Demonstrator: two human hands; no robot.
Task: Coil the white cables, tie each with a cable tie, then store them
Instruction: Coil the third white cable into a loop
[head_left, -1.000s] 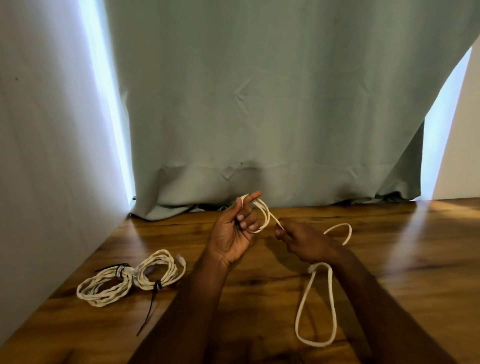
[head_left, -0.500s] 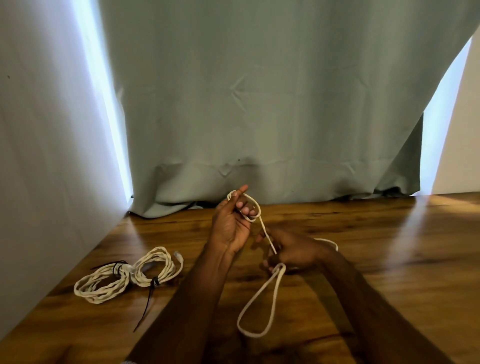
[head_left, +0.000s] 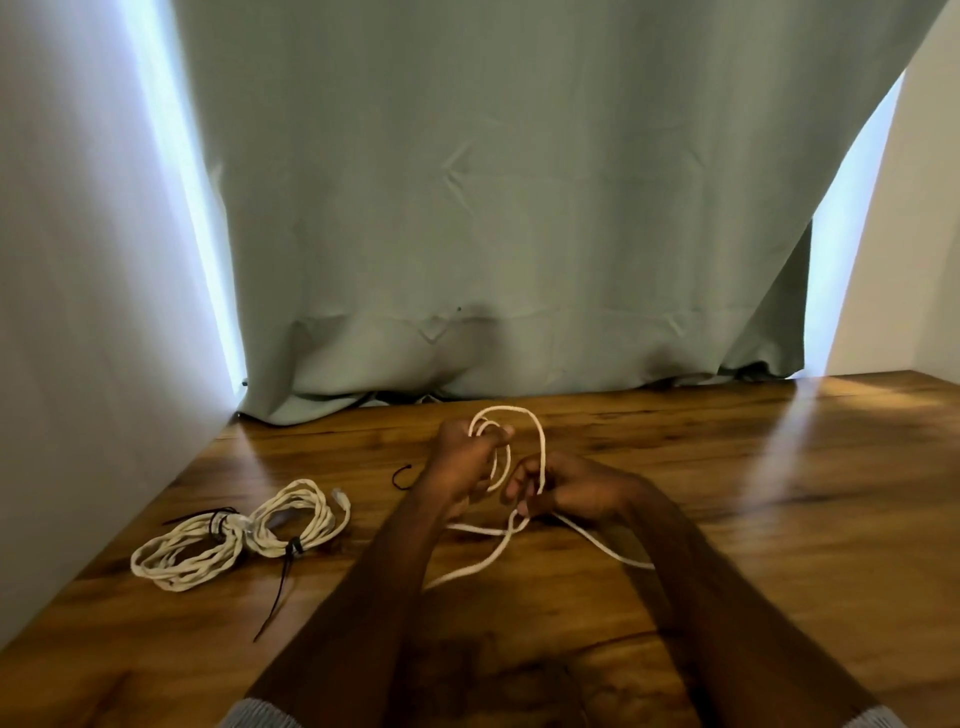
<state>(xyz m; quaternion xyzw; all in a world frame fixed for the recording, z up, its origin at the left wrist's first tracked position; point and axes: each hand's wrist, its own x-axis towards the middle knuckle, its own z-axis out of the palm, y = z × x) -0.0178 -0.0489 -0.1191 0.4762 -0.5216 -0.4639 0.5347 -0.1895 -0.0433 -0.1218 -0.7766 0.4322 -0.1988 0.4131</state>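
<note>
Two coils (head_left: 236, 540) lie tied w/ black ties on the table (head_left: 779, 493) at your left, not yet stored; third cable (head_left: 511, 457) is part-coiled, loops gripped in your left hand (head_left: 465, 467), right hand (head_left: 566, 488) pinching the strand, slack trailing on the table, tie and storage outstanding.

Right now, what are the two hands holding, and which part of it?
Both hold one white cable. The left hand grips the small loops already wound; the right hand pinches the next stretch, just below the big loop. The rest trails on the table.
</note>
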